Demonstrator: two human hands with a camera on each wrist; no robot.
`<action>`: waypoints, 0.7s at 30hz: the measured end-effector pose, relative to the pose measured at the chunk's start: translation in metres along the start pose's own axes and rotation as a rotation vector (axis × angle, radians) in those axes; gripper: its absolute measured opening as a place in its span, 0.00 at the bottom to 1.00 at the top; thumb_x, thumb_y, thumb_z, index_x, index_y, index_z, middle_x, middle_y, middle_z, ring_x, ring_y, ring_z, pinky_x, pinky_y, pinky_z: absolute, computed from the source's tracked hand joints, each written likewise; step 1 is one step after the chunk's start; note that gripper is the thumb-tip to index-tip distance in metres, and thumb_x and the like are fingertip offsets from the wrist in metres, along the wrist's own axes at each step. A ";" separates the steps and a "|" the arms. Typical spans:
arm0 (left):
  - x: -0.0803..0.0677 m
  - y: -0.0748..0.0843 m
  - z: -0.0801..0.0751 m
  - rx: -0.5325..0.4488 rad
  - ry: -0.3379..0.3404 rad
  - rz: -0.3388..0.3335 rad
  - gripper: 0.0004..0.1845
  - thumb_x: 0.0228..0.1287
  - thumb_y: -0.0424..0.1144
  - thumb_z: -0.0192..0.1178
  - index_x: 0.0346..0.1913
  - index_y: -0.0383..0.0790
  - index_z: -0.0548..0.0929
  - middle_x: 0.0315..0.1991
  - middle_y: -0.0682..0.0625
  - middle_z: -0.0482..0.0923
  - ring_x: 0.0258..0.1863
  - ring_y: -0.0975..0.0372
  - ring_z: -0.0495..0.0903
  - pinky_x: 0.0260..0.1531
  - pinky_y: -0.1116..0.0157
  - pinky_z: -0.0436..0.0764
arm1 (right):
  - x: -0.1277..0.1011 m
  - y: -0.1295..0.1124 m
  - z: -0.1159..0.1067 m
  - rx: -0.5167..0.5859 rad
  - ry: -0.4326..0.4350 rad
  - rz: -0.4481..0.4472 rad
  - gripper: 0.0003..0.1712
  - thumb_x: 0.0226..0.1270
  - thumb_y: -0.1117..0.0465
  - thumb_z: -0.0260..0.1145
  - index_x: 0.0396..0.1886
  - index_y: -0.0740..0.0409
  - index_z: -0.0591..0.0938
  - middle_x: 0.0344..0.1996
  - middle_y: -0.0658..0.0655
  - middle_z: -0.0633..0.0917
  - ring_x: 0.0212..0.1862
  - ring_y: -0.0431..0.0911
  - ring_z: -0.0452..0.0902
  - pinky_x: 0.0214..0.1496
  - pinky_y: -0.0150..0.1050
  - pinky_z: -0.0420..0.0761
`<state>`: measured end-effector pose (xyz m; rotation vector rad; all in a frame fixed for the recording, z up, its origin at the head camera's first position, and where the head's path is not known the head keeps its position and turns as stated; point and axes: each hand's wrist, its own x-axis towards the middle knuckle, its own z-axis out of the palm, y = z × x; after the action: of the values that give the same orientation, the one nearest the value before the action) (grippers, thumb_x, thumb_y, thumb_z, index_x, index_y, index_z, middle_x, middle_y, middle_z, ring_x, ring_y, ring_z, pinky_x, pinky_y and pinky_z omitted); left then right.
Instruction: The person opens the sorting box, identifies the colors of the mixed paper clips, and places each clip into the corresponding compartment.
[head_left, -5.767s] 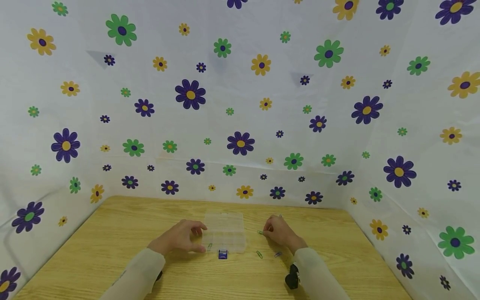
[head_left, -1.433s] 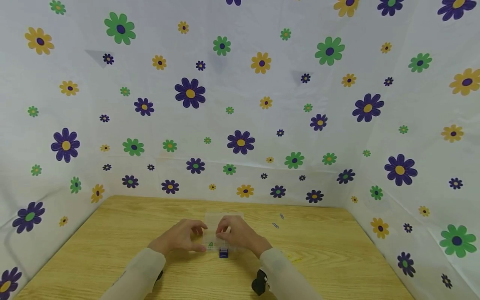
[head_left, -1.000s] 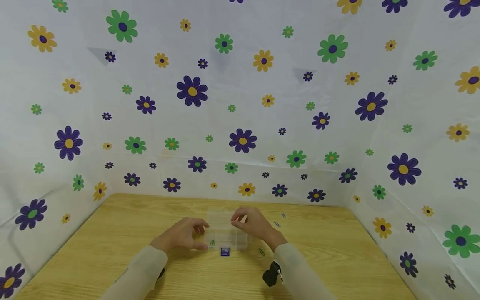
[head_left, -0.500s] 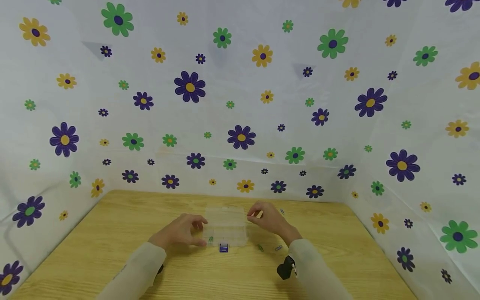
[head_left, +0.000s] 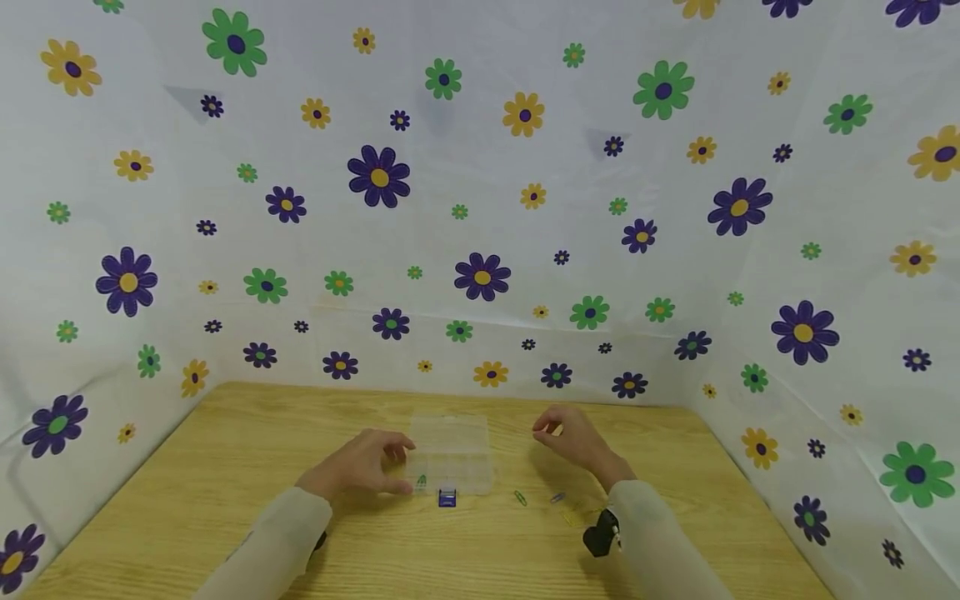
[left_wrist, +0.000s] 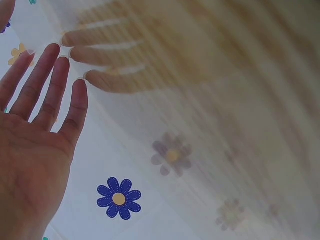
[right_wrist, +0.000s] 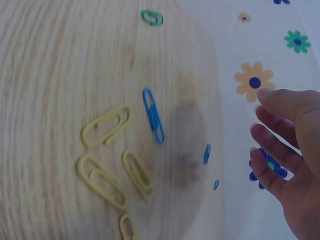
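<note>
Clear organizer box (head_left: pixel 452 454) holds one green paperclip (head_left: pixel 422 481); left hand (head_left: pixel 362 467) steadies it, right hand (head_left: pixel 576 442) hovers, fingers relaxed.

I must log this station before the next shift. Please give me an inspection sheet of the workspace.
Surface: light wooden table, bare wood around the work.
Job's things: clear plastic compartment box, a green clip inside; loose yellow paper clips, blue paper clip, green paper clip on the table.
Clutter: small blue block before the box.
Grippers: left hand touches the box; right hand raised, holding nothing.
Cables: nothing seen.
Surroundings: white flower-printed cloth walls.
</note>
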<state>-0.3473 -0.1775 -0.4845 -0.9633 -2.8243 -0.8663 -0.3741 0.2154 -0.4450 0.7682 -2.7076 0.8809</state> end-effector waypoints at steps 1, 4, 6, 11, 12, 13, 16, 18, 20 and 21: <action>0.000 0.000 0.000 -0.001 0.000 0.001 0.37 0.50 0.58 0.79 0.57 0.37 0.84 0.44 0.50 0.86 0.44 0.59 0.82 0.51 0.57 0.83 | -0.001 0.003 0.000 -0.004 0.006 0.021 0.02 0.68 0.66 0.71 0.35 0.60 0.88 0.36 0.55 0.89 0.38 0.44 0.82 0.43 0.38 0.82; 0.000 0.000 0.000 -0.005 0.000 0.002 0.37 0.50 0.58 0.79 0.57 0.37 0.84 0.44 0.49 0.86 0.44 0.59 0.82 0.51 0.57 0.83 | -0.002 0.012 0.001 -0.005 0.012 0.094 0.02 0.67 0.66 0.71 0.36 0.60 0.88 0.36 0.55 0.88 0.38 0.43 0.81 0.43 0.37 0.81; 0.000 0.000 -0.001 -0.004 0.000 0.006 0.37 0.49 0.57 0.80 0.57 0.36 0.84 0.44 0.49 0.86 0.44 0.58 0.82 0.50 0.57 0.83 | -0.003 0.017 0.002 0.000 0.013 0.132 0.02 0.67 0.66 0.71 0.36 0.61 0.89 0.37 0.55 0.88 0.38 0.43 0.80 0.41 0.35 0.80; 0.001 -0.001 -0.001 0.004 -0.003 0.003 0.37 0.50 0.58 0.79 0.58 0.37 0.84 0.45 0.49 0.86 0.44 0.58 0.82 0.50 0.56 0.83 | -0.005 0.027 0.005 0.003 0.020 0.206 0.02 0.66 0.67 0.72 0.35 0.62 0.89 0.34 0.56 0.88 0.35 0.44 0.77 0.36 0.32 0.77; 0.000 -0.001 -0.001 0.003 -0.004 -0.002 0.38 0.49 0.59 0.79 0.58 0.37 0.84 0.45 0.49 0.86 0.44 0.59 0.82 0.51 0.57 0.83 | -0.005 0.029 0.006 0.000 0.019 0.220 0.02 0.66 0.67 0.72 0.35 0.62 0.89 0.34 0.56 0.88 0.35 0.44 0.76 0.36 0.33 0.77; 0.000 -0.001 -0.001 0.005 -0.005 -0.002 0.38 0.49 0.59 0.79 0.58 0.37 0.84 0.45 0.49 0.86 0.44 0.59 0.82 0.50 0.57 0.83 | -0.005 0.031 0.007 -0.004 0.019 0.237 0.02 0.66 0.67 0.72 0.35 0.61 0.90 0.34 0.55 0.87 0.35 0.43 0.75 0.36 0.33 0.76; -0.001 -0.001 -0.001 0.012 -0.005 0.003 0.38 0.49 0.59 0.79 0.58 0.37 0.84 0.45 0.49 0.86 0.44 0.58 0.82 0.50 0.57 0.83 | -0.006 0.034 0.010 -0.003 0.020 0.276 0.02 0.67 0.66 0.72 0.35 0.59 0.90 0.35 0.54 0.87 0.36 0.44 0.76 0.39 0.35 0.78; -0.001 0.000 -0.001 0.012 -0.004 0.007 0.38 0.49 0.58 0.79 0.58 0.37 0.84 0.44 0.49 0.86 0.44 0.58 0.83 0.50 0.57 0.83 | -0.006 0.035 0.012 -0.009 0.021 0.297 0.02 0.67 0.65 0.72 0.35 0.58 0.90 0.37 0.55 0.87 0.37 0.44 0.77 0.41 0.38 0.80; -0.001 0.000 -0.001 0.014 -0.001 0.009 0.37 0.49 0.58 0.79 0.57 0.37 0.84 0.44 0.49 0.86 0.44 0.58 0.83 0.50 0.57 0.83 | -0.005 0.036 0.013 -0.016 0.027 0.308 0.02 0.67 0.64 0.72 0.35 0.58 0.90 0.37 0.55 0.87 0.38 0.45 0.78 0.42 0.40 0.82; -0.001 0.000 -0.001 0.017 0.001 0.009 0.37 0.49 0.58 0.79 0.57 0.37 0.84 0.44 0.49 0.86 0.44 0.58 0.83 0.50 0.57 0.83 | -0.005 0.036 0.013 -0.019 0.031 0.311 0.02 0.67 0.64 0.73 0.35 0.58 0.90 0.38 0.55 0.87 0.38 0.45 0.79 0.43 0.41 0.82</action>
<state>-0.3468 -0.1783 -0.4836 -0.9721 -2.8199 -0.8407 -0.3893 0.2348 -0.4748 0.3292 -2.8487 0.9166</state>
